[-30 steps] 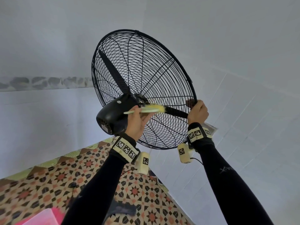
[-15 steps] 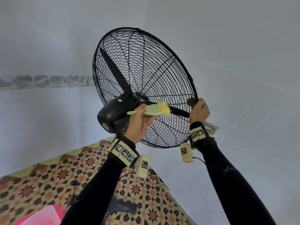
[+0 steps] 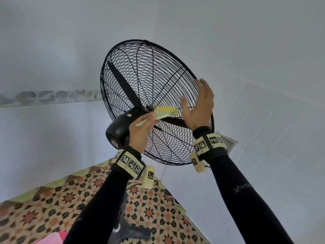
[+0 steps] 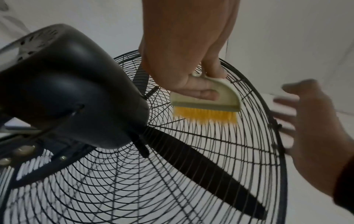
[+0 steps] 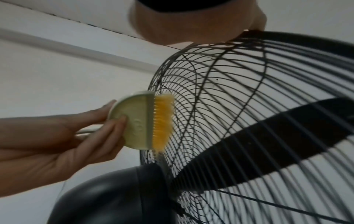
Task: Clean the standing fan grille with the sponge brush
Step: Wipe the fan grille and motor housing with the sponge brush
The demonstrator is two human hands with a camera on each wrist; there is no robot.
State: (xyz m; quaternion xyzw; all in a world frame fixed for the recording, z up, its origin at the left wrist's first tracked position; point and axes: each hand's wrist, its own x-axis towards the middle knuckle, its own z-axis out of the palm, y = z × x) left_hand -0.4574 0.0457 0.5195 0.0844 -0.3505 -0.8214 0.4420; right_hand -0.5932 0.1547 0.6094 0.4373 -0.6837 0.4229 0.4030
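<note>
A black standing fan points up and to the right, and its wire grille (image 3: pixel 140 81) fills the middle of the head view. My left hand (image 3: pixel 149 121) pinches a pale green brush (image 3: pixel 164 112) with yellow bristles. The bristles (image 4: pixel 205 116) lie against the rear grille (image 4: pixel 191 189) just right of the black motor housing (image 4: pixel 67 91). My right hand (image 3: pixel 197 97) is up by the grille's right rim, fingers straight and spread, holding nothing; blur hides whether it touches the wire. A black blade (image 5: pixel 268 136) shows behind the grille (image 5: pixel 239 94), and the brush (image 5: pixel 138 121) is seen side-on.
White walls stand behind the fan. Below lies a patterned tile floor (image 3: pixel 44 208) with a pink container (image 3: pixel 52 238) at the bottom left. The fan's pole (image 3: pixel 121 217) runs down between my arms. A pale crumpled sheet (image 3: pixel 227 141) shows behind my right wrist.
My right hand has let go of the grille's right rim, opened and risen. The left hand keeps the brush on the grille near the hub. The fan sits lower in the head view.
</note>
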